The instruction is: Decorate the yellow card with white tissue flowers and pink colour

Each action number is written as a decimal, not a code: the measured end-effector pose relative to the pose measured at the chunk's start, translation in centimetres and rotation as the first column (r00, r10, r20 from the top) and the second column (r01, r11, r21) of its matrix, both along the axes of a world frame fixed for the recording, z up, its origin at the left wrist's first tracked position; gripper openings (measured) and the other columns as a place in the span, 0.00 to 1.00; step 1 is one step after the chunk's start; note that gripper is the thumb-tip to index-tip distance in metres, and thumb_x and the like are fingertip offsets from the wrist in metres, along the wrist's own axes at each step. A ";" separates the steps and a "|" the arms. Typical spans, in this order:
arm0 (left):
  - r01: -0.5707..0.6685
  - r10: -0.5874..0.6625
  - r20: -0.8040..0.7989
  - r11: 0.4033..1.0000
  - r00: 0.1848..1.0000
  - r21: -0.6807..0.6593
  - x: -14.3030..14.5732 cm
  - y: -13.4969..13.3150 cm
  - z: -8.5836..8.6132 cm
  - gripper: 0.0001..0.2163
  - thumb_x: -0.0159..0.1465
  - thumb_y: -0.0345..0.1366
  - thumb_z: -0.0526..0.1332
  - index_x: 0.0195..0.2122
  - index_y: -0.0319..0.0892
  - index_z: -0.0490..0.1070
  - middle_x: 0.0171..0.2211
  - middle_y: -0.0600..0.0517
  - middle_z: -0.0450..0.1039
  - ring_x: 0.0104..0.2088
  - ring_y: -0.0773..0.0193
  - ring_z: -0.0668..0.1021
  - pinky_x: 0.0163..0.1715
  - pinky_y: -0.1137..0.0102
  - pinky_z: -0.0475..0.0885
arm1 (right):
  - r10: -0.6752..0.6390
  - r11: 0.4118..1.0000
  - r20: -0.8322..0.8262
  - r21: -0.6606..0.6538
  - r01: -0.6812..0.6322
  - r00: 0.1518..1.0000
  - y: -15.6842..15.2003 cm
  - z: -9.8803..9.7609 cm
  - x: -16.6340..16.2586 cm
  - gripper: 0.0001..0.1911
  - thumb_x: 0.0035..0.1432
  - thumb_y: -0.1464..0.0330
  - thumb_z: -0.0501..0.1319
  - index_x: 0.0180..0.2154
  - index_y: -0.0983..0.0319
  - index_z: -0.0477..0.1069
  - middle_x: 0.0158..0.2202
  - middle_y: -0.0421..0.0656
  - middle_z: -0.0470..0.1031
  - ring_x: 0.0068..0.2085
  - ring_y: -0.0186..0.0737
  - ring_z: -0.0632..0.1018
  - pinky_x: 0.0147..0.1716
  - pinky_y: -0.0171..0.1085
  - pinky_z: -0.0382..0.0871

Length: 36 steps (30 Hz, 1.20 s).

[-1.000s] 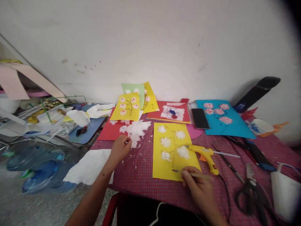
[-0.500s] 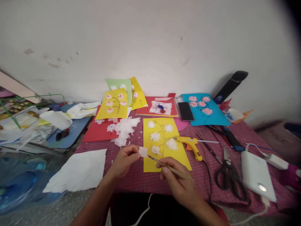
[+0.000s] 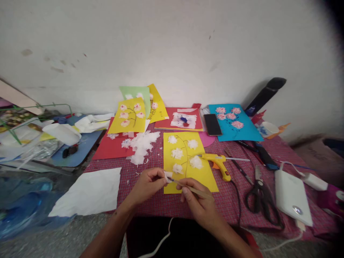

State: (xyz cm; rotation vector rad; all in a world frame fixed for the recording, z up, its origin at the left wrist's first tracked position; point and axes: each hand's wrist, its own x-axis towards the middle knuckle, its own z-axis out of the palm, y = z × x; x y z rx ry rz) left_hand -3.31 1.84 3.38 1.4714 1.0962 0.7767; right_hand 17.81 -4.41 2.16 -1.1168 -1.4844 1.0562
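Observation:
My left hand (image 3: 150, 184) pinches a small piece of white tissue paper (image 3: 168, 175) over the lower left edge of a yellow card (image 3: 176, 188). Held like a pen, a thin paintbrush (image 3: 195, 190) is in my right hand (image 3: 199, 200), its tip touching the tissue piece at my left fingertips. On the card, white tissue flowers (image 3: 177, 154) sit around a drawn, curved brown stem. Beyond my left hand lies a heap of small tissue squares (image 3: 141, 147). A yellow glue gun (image 3: 216, 163) rests with its nozzle over the card's right side.
To the right are black scissors (image 3: 260, 200), a white power bank (image 3: 292, 197) and a black phone (image 3: 212, 124). A paint-stained tissue (image 3: 184, 120) lies on red paper at the back. Flower cards lean at back left; a blue card (image 3: 239, 123) stands right. White paper (image 3: 88, 191) overhangs the left edge.
The tissue piece was flat and facing me; now it is folded around the brush tip. My hands have come slightly closer together.

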 end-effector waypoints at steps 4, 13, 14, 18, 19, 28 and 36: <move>0.037 -0.037 -0.079 0.999 0.996 -0.001 0.4 -0.7 -0.1 0.05 0.61 0.37 0.62 0.30 0.42 0.72 0.30 0.54 0.74 0.32 0.65 0.75 0.35 0.70 0.69 | -0.019 0.999 -0.077 -0.045 0.015 0.997 -0.4 -1.6 0.3 0.10 0.70 0.64 0.58 0.48 0.59 0.74 0.34 0.42 0.80 0.27 0.35 0.78 0.30 0.35 0.74; 0.193 -0.130 -0.341 0.969 0.931 0.157 1.6 -3.0 -1.7 0.02 0.65 0.32 0.60 0.36 0.43 0.72 0.32 0.54 0.78 0.34 0.64 0.78 0.35 0.70 0.68 | -0.084 0.980 -0.142 -0.188 0.056 0.986 -1.9 -3.0 1.3 0.11 0.68 0.60 0.60 0.41 0.60 0.76 0.30 0.42 0.80 0.23 0.34 0.76 0.24 0.33 0.70; 0.231 -0.152 -0.380 0.957 0.912 0.173 1.6 -3.1 -1.8 0.02 0.66 0.33 0.60 0.36 0.43 0.73 0.33 0.54 0.78 0.34 0.64 0.78 0.35 0.70 0.67 | -0.080 0.978 -0.125 -0.201 0.054 0.989 -1.9 -3.1 1.3 0.12 0.68 0.60 0.60 0.38 0.60 0.76 0.28 0.41 0.78 0.23 0.33 0.76 0.24 0.33 0.69; 0.370 -0.243 -0.462 0.905 0.853 0.208 1.7 -3.5 -2.2 0.04 0.68 0.33 0.60 0.38 0.43 0.74 0.35 0.53 0.78 0.35 0.63 0.78 0.36 0.69 0.67 | -0.079 0.977 -0.018 -0.198 0.074 0.997 -1.6 -3.3 1.3 0.19 0.68 0.60 0.60 0.26 0.61 0.74 0.24 0.39 0.72 0.22 0.31 0.73 0.22 0.31 0.66; 0.380 -0.247 -0.464 0.899 0.851 0.217 1.8 -3.4 -2.2 0.04 0.69 0.33 0.59 0.38 0.43 0.74 0.35 0.53 0.78 0.35 0.63 0.78 0.36 0.69 0.67 | -0.079 0.977 -0.011 -0.201 0.076 0.997 -1.4 -3.3 1.4 0.19 0.68 0.60 0.60 0.25 0.61 0.73 0.25 0.39 0.72 0.22 0.30 0.72 0.22 0.31 0.65; 0.266 -0.172 -0.333 0.928 0.927 0.260 3.3 0.0 -2.4 0.01 0.67 0.32 0.62 0.38 0.43 0.73 0.35 0.54 0.78 0.35 0.65 0.78 0.36 0.71 0.69 | -0.028 0.999 0.242 0.025 0.023 0.970 2.3 -1.2 2.9 0.08 0.67 0.66 0.58 0.38 0.59 0.75 0.35 0.43 0.80 0.31 0.37 0.79 0.34 0.36 0.74; 0.292 -0.111 -0.442 0.884 0.890 0.365 4.3 3.0 -3.9 0.04 0.70 0.34 0.59 0.37 0.43 0.69 0.34 0.52 0.77 0.33 0.62 0.77 0.33 0.70 0.67 | 0.001 0.990 0.517 0.118 -0.072 0.856 6.0 -0.2 2.4 0.10 0.68 0.70 0.55 0.41 0.59 0.76 0.38 0.45 0.83 0.39 0.43 0.82 0.42 0.40 0.74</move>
